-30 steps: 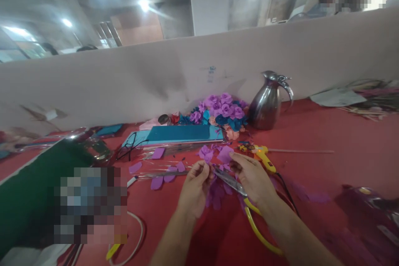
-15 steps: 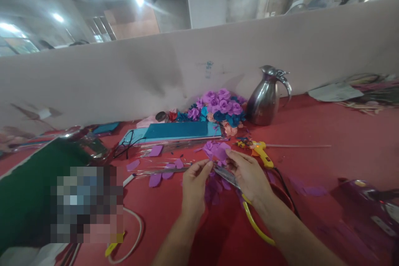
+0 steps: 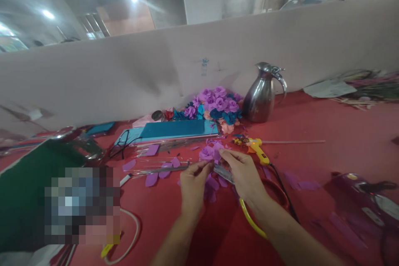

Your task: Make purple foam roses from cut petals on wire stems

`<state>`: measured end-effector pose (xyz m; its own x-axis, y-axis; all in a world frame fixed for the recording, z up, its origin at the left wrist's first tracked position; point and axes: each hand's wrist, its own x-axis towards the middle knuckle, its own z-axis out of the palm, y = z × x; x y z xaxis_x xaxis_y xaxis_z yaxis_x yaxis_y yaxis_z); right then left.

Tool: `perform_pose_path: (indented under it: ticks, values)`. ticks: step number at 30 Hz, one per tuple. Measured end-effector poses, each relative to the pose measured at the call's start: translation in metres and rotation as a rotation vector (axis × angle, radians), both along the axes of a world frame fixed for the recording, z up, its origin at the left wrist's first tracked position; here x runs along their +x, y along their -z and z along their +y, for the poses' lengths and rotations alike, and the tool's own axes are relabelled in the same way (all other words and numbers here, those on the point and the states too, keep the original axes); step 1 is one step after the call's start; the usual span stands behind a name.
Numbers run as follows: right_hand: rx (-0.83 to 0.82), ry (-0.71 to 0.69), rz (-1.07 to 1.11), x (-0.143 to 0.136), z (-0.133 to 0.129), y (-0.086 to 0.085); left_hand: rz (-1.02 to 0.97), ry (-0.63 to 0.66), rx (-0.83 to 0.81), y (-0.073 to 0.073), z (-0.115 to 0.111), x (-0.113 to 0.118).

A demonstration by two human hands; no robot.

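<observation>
A purple paper flower (image 3: 206, 153) stands just above the pinched fingertips of my left hand (image 3: 193, 185), which grips it low down; the stem itself is hidden by the fingers. My right hand (image 3: 247, 174) pinches a purple paper petal (image 3: 217, 155) against the flower's right side. Under my right hand lie scissors with metal blades (image 3: 223, 173) and yellow handles (image 3: 251, 218), partly covered by the hand. Loose purple petals (image 3: 212, 183) are scattered below the flower, and more petals (image 3: 151, 179) lie to the left beside thin wire-like stems (image 3: 162, 170).
A yellow glue gun (image 3: 260, 153) lies right of the flower. Behind are a steel jug (image 3: 261, 95), a heap of paper flowers (image 3: 220, 104), blue sheets (image 3: 174, 129) and glasses (image 3: 124, 145). A dark purple device (image 3: 363, 195) sits at right, a green board (image 3: 31, 199) at left.
The view has shifted slightly. The petal in my right hand now sits closer against the flower, and the flower's rose shape faces the camera more. Both hands keep their pinch.
</observation>
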<state>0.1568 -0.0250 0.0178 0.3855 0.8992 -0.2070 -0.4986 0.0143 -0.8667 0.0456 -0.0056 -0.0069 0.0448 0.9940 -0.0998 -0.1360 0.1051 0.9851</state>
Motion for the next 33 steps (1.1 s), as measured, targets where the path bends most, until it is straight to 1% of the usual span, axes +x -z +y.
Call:
perform_pose_path:
  ticks: [6,13,18,26,33]
  values:
    - [0.009,-0.022,0.004,-0.004,0.0,0.004,-0.002,0.0,0.005,0.003,0.001,0.0]
    - [0.038,-0.047,-0.079,-0.006,-0.002,0.007,0.011,-0.019,0.014,0.0,0.0,0.001]
    - [0.012,-0.051,-0.048,-0.008,-0.003,0.006,0.021,-0.021,0.012,-0.001,0.0,0.001]
    - [0.032,-0.058,0.015,-0.013,-0.006,0.004,0.018,-0.077,0.029,0.007,0.002,0.0]
    - [0.033,-0.07,0.032,-0.015,-0.006,0.002,0.027,-0.079,0.062,0.01,0.003,-0.002]
